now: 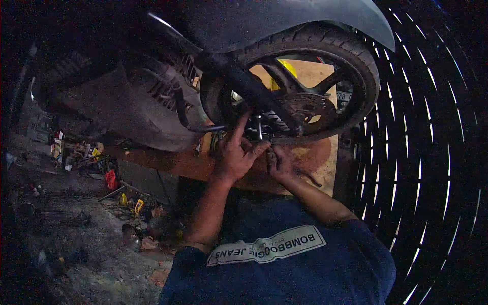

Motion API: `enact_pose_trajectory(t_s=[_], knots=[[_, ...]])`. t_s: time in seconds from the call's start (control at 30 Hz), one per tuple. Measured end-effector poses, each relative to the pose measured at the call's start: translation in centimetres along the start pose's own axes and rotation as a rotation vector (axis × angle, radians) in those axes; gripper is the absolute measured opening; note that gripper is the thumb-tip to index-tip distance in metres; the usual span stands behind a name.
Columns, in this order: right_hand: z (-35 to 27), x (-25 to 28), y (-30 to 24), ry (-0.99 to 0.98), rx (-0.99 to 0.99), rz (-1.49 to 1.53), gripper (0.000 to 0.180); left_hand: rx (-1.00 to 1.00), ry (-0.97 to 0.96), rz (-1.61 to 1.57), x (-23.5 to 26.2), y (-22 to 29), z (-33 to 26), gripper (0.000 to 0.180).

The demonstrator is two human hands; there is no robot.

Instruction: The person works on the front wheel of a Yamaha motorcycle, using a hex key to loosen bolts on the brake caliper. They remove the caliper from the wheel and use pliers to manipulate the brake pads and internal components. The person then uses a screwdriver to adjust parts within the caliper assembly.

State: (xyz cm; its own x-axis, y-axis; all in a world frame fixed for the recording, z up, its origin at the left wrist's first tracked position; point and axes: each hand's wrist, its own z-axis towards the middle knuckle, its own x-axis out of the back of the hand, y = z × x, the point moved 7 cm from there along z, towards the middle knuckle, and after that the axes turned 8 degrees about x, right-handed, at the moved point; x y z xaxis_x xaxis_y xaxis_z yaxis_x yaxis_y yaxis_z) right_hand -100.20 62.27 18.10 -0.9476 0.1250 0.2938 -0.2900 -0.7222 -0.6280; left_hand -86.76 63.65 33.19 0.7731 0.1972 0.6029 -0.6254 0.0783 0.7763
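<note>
Both my hands are at the brake caliper beside the spoked front wheel of a motorcycle. My left hand has its index finger stretched up towards the dark fork leg and its thumb spread to the right, spanning the lower side of the caliper. A short shiny metal rod stands between that index finger and thumb. My right hand is curled just right of the left thumb, fingers bent inward below the caliper; what they pinch is hidden. The brake disc shows on the wheel.
A grey fender arches over the tyre, and the bike's body panel extends left. Under the wheel lies a wooden board with a dark curved piece on it. Tools and a red item litter the left floor. A slatted wall stands right.
</note>
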Motion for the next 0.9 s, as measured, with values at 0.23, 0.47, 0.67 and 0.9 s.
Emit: enact_pose_trajectory(t_s=[0.23,0.47,0.67,0.9], knots=[[-0.4,-2.4,-0.8,-0.166,-0.238,0.109,0.026,-0.112,0.094,0.167,0.7,1.7,-0.3,0.072],[-1.0,-4.1,-0.2,-0.254,-0.337,0.174,0.031,-0.214,0.311,0.002,0.5,3.9,-0.6,0.074],[-5.1,-9.5,3.0,-0.056,-0.438,0.524,0.032,-0.152,0.257,-0.243,-0.7,3.9,2.8,0.076],[-9.2,-19.5,6.0,-0.009,-0.749,1.259,0.029,-0.045,0.362,-0.261,-0.6,3.5,3.5,0.071]])
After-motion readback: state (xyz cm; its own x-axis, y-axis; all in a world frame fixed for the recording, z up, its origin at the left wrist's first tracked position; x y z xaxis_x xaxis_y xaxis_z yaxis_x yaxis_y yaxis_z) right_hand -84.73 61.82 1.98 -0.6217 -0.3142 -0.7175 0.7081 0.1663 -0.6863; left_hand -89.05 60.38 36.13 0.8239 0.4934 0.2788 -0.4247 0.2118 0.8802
